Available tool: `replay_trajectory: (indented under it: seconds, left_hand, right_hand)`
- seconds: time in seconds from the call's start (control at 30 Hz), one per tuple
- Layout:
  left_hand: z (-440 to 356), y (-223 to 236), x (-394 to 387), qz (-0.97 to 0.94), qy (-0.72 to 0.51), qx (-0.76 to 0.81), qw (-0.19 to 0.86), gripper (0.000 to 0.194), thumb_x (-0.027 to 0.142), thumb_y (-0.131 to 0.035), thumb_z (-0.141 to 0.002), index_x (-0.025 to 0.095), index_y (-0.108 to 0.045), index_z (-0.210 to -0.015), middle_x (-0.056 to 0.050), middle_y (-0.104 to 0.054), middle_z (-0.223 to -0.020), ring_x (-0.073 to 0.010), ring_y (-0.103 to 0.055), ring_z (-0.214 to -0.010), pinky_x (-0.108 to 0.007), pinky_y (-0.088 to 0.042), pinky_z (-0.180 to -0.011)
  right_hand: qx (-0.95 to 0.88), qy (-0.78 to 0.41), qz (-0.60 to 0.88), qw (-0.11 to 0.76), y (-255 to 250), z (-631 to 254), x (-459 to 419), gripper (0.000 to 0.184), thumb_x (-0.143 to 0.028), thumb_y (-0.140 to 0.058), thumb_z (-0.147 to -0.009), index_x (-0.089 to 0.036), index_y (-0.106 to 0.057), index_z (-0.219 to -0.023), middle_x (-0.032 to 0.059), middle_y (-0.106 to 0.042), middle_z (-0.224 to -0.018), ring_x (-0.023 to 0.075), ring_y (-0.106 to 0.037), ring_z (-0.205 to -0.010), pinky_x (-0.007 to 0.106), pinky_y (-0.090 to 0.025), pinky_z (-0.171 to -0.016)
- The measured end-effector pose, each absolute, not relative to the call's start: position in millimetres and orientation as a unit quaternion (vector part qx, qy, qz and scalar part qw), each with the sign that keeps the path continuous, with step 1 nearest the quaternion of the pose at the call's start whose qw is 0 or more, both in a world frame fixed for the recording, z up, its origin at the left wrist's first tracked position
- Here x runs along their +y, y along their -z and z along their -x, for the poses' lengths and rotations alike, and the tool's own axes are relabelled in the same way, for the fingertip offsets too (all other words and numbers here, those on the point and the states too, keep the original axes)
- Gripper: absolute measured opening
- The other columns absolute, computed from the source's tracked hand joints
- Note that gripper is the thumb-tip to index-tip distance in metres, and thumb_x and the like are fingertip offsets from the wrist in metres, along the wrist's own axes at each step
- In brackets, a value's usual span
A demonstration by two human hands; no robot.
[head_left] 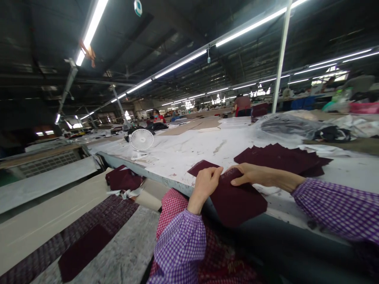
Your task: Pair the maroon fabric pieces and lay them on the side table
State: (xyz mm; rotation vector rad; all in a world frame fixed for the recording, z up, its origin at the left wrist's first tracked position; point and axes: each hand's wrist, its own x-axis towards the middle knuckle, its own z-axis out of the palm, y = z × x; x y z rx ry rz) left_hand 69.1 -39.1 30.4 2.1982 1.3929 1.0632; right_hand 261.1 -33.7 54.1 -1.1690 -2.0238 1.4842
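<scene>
At the table's near edge, a dark maroon fabric piece (237, 201) with angled corners hangs from both hands. My left hand (206, 182) is closed, its fingers pinching the upper left edge of the piece. On the upper right edge, my right hand (251, 173) grips with the thumb in front and the fingers behind. Another maroon fabric piece (203, 166) shows flat on the table just behind my left hand. Beyond my right wrist lies a fanned stack of maroon fabric pieces (281, 157).
A white fan (141, 140) stands on the white-covered table (183, 150). To my left, a lower surface bears a row of overlapping maroon pieces (74, 232) and a crumpled maroon cloth (123, 177). Clear plastic (287, 124) lies at the right. Co-workers are farther back.
</scene>
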Motion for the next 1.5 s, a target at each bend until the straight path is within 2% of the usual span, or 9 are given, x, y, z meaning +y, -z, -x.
replay_trajectory:
  seconds: [0.07,0.13,0.27,0.33,0.43,0.57,0.83,1.13,1.5]
  left_hand:
    - [-81.3,-27.5,-33.3,-0.775,-0.359,0.497,0.156,0.024,0.038,-0.056,-0.085,0.021,-0.072,-0.090,-0.002,-0.071,-0.086,-0.0182,-0.062,-0.084,-0.028,-0.046,-0.076]
    - [-90.7,-22.7,-28.8,-0.781,-0.342,0.508,0.125,0.017,0.030,-0.062,-0.080,0.023,-0.072,-0.092,-0.001,-0.070,-0.090,-0.0181,-0.061,-0.087,-0.027,-0.045,-0.078]
    - [-101.7,-10.4,-25.7,-0.819,-0.284,0.496,0.049,0.019,0.021,-0.058,-0.083,0.025,-0.072,-0.096,-0.002,-0.066,-0.095,-0.0181,-0.058,-0.095,-0.027,-0.044,-0.081]
    - [-104.0,-6.0,-27.2,-0.835,-0.259,0.485,0.016,0.022,0.020,-0.055,-0.085,0.026,-0.071,-0.098,-0.003,-0.064,-0.095,-0.0180,-0.056,-0.097,-0.026,-0.044,-0.081]
    - [-105.3,-4.1,-29.7,-0.848,-0.236,0.474,-0.019,0.024,0.020,-0.051,-0.087,0.026,-0.070,-0.101,-0.003,-0.062,-0.095,-0.0175,-0.055,-0.096,-0.026,-0.044,-0.080]
    - [-104.5,-8.0,-23.5,-0.858,-0.222,0.464,-0.013,0.023,0.019,-0.052,-0.086,0.026,-0.070,-0.099,-0.003,-0.062,-0.095,-0.0178,-0.056,-0.095,-0.026,-0.044,-0.080]
    - [-92.1,-11.6,3.0,-0.863,-0.256,0.407,0.156,0.025,0.019,-0.060,-0.079,0.025,-0.073,-0.100,-0.001,-0.066,-0.087,-0.0163,-0.059,-0.086,-0.024,-0.045,-0.079]
    - [-93.0,-12.2,-1.4,-0.867,-0.251,0.406,0.145,0.027,0.018,-0.060,-0.078,0.025,-0.073,-0.101,-0.002,-0.066,-0.087,-0.0161,-0.059,-0.084,-0.024,-0.044,-0.077]
    - [-91.0,-10.3,-0.7,-0.865,-0.268,0.396,0.151,0.025,0.019,-0.061,-0.078,0.024,-0.073,-0.099,-0.001,-0.063,-0.082,-0.0151,-0.058,-0.080,-0.024,-0.044,-0.074]
  right_hand:
    - [-0.737,-0.488,0.430,0.186,-46.1,-263.6,-26.6,0.034,-0.032,-0.069,-0.067,-0.015,-0.063,-0.096,0.0066,-0.068,-0.098,0.0207,-0.062,-0.087,0.029,-0.049,-0.073]
    - [-0.771,-0.407,0.454,0.184,-40.8,-269.5,-18.2,0.033,-0.033,-0.068,-0.066,-0.015,-0.063,-0.094,0.0061,-0.068,-0.095,0.0209,-0.061,-0.085,0.029,-0.047,-0.070]
    - [-0.811,-0.215,0.518,0.166,-40.2,-291.5,-5.5,0.027,-0.032,-0.060,-0.073,-0.016,-0.064,-0.094,0.0049,-0.067,-0.079,0.0184,-0.061,-0.069,0.026,-0.042,-0.059]
    - [-0.835,-0.145,0.505,0.161,-41.6,-302.6,-3.1,0.022,-0.030,-0.053,-0.078,-0.017,-0.065,-0.090,0.0045,-0.067,-0.075,0.0171,-0.060,-0.066,0.026,-0.041,-0.058]
    - [-0.884,-0.048,0.433,0.167,-39.5,-311.5,-1.2,0.023,-0.028,-0.048,-0.083,-0.017,-0.068,-0.084,0.0063,-0.067,-0.080,0.0171,-0.060,-0.072,0.026,-0.041,-0.063]
    - [-0.908,0.029,0.383,0.169,-32.5,-308.7,4.1,0.025,-0.025,-0.045,-0.087,-0.016,-0.068,-0.092,0.0096,-0.064,-0.090,0.0175,-0.059,-0.077,0.027,-0.041,-0.068]
    - [-0.913,-0.023,0.379,0.147,-38.8,-299.0,7.0,0.024,-0.018,-0.044,-0.082,-0.015,-0.067,-0.090,0.0082,-0.066,-0.087,0.0160,-0.058,-0.074,0.026,-0.042,-0.067]
    - [-0.915,-0.051,0.381,0.121,-41.7,-302.3,6.3,0.021,-0.018,-0.046,-0.077,-0.014,-0.066,-0.081,0.0064,-0.066,-0.077,0.0141,-0.055,-0.064,0.024,-0.038,-0.059]
    - [-0.917,-0.038,0.379,0.119,-37.5,-296.7,4.5,0.017,-0.016,-0.046,-0.076,-0.015,-0.063,-0.075,0.0044,-0.062,-0.073,0.0126,-0.051,-0.062,0.023,-0.035,-0.058]
